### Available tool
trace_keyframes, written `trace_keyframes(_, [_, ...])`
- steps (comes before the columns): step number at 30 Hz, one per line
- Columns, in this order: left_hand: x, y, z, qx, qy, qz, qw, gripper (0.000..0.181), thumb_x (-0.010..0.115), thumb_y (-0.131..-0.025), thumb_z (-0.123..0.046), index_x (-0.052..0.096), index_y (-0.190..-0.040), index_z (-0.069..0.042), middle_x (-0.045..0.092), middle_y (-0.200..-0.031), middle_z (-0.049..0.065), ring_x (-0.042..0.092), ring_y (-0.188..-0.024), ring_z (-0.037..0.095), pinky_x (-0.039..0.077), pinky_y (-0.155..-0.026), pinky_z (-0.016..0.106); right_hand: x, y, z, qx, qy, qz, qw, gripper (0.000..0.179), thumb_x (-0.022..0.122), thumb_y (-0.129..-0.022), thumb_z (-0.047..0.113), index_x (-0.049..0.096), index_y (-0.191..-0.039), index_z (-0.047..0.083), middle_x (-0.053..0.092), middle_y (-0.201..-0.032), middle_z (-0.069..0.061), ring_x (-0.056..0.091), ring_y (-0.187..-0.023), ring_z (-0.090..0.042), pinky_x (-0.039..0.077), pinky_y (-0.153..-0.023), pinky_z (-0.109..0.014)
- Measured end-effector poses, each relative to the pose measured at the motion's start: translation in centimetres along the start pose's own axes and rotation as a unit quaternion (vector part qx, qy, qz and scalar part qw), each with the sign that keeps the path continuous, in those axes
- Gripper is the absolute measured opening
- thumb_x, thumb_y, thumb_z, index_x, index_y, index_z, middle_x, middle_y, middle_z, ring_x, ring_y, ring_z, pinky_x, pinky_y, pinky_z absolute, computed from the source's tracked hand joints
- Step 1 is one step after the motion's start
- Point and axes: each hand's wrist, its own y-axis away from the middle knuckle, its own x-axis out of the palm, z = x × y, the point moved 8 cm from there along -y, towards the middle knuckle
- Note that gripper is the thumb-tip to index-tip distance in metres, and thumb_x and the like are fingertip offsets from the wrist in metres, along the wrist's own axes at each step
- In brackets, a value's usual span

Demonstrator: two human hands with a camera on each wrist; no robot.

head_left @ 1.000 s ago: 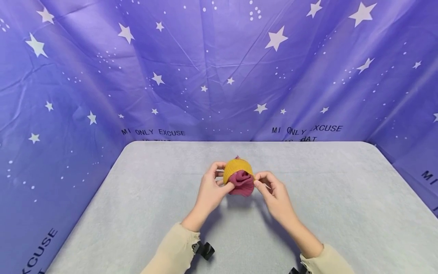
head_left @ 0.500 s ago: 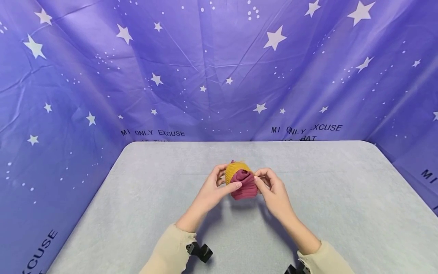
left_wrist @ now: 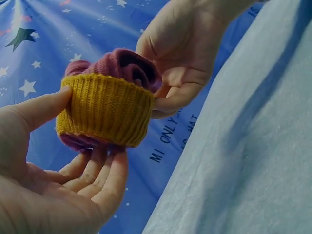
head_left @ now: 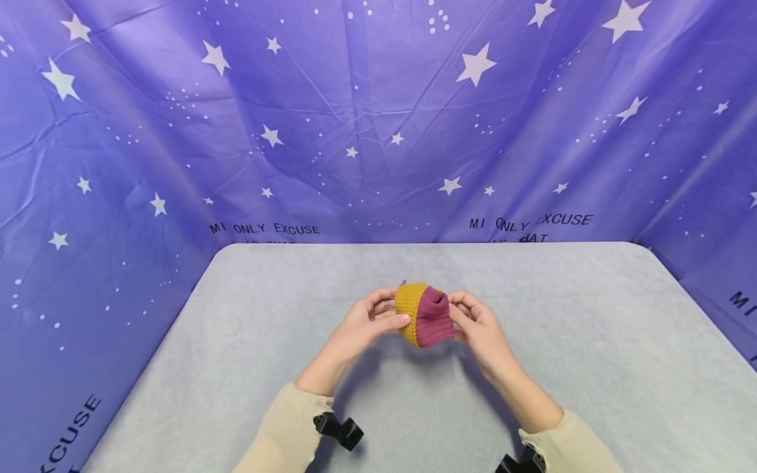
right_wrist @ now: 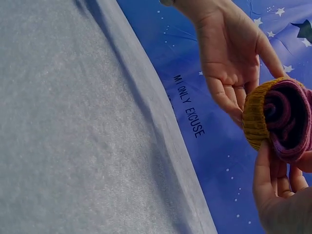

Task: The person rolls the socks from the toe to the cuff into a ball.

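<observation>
Both hands hold a rolled-up sock bundle (head_left: 434, 322) above the table, a ribbed mustard cuff wrapped round maroon knit. In the head view its mustard side faces left and its maroon side right. My left hand (head_left: 361, 332) grips the mustard cuff (left_wrist: 106, 109), thumb on the near side and fingers beneath it in the left wrist view. At the maroon end, my right hand (head_left: 481, 332) pinches the edge between thumb and fingers. The right wrist view shows the coiled maroon layers (right_wrist: 287, 114) inside the roll. Part of the right fingers is hidden behind the bundle.
A pale grey table (head_left: 266, 315) lies under the hands. Behind and beside it hangs a purple-blue curtain (head_left: 331, 131) with white stars and printed words. Black wrist cameras (head_left: 340, 430) are strapped by the cream sleeves.
The sock bundle has turned, its mustard cuff going from the top to the left side, and shifted slightly right and nearer. The left thumb has moved from the maroon part to the cuff.
</observation>
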Motion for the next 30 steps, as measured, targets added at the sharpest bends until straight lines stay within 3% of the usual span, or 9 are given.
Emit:
trace_keyframes(5, [0.2, -0.2, 0.7, -0.030, -0.019, -0.017, 0.9992, 0.046, 0.065, -0.092, -0.015, 0.053, -0.132, 0.005, 0.065, -0.124, 0.021, 0.064, -0.094, 0.007, 0.056, -0.090, 0.029, -0.1, 0.0, -0.4, 0.017, -0.013, -0.004, 0.9998, 0.007, 0.052, -0.102, 0.010, 0.057, -0.106, 0.010, 0.066, -0.091, 0.010, 0.062, -0.079, -0.003, 0.057, -0.067, -0.020])
trace_keyframes(9, [0.3, -0.3, 0.9, -0.026, -0.015, -0.034, 0.9990, 0.043, 0.068, -0.089, -0.012, 0.057, -0.126, 0.006, 0.069, -0.115, 0.017, 0.064, -0.090, 0.007, 0.055, -0.088, 0.027, -0.1, 0.0, -0.5, 0.019, -0.007, -0.009, 0.9998, 0.008, 0.055, -0.100, 0.008, 0.061, -0.105, 0.011, 0.069, -0.092, 0.010, 0.064, -0.083, -0.004, 0.059, -0.071, -0.021])
trace_keyframes(16, [0.0, -0.2, 0.0, 0.048, -0.053, -0.068, 0.9952, 0.042, 0.075, -0.079, 0.000, 0.061, -0.118, 0.007, 0.068, -0.109, 0.017, 0.063, -0.090, 0.008, 0.054, -0.087, 0.020, -0.3, -0.3, -0.2, -0.007, -0.001, -0.013, 0.9999, 0.016, 0.059, -0.098, 0.006, 0.067, -0.095, 0.019, 0.070, -0.092, 0.011, 0.066, -0.086, -0.003, 0.059, -0.076, -0.021])
trace_keyframes(23, [-0.5, 0.3, -1.8, 0.119, -0.138, -0.090, 0.9792, 0.033, 0.081, -0.075, -0.001, 0.068, -0.104, -0.005, 0.072, -0.104, 0.012, 0.065, -0.097, 0.012, 0.050, -0.104, 0.040, -0.6, -0.5, 1.0, -0.116, -0.038, 0.000, 0.9925, 0.014, 0.053, -0.101, 0.004, 0.061, -0.098, 0.015, 0.070, -0.099, 0.009, 0.067, -0.095, -0.003, 0.057, -0.087, -0.019])
trace_keyframes(30, [-1.1, 1.0, -2.9, 0.165, -0.158, -0.132, 0.9646, 0.021, 0.081, -0.075, 0.000, 0.068, -0.091, -0.006, 0.073, -0.093, 0.011, 0.068, -0.092, 0.012, 0.050, -0.103, 0.042, -0.6, -0.1, 1.6, -0.186, -0.097, 0.025, 0.9774, 0.019, 0.044, -0.104, 0.001, 0.057, -0.103, 0.015, 0.069, -0.102, 0.008, 0.066, -0.096, -0.003, 0.055, -0.092, -0.019])
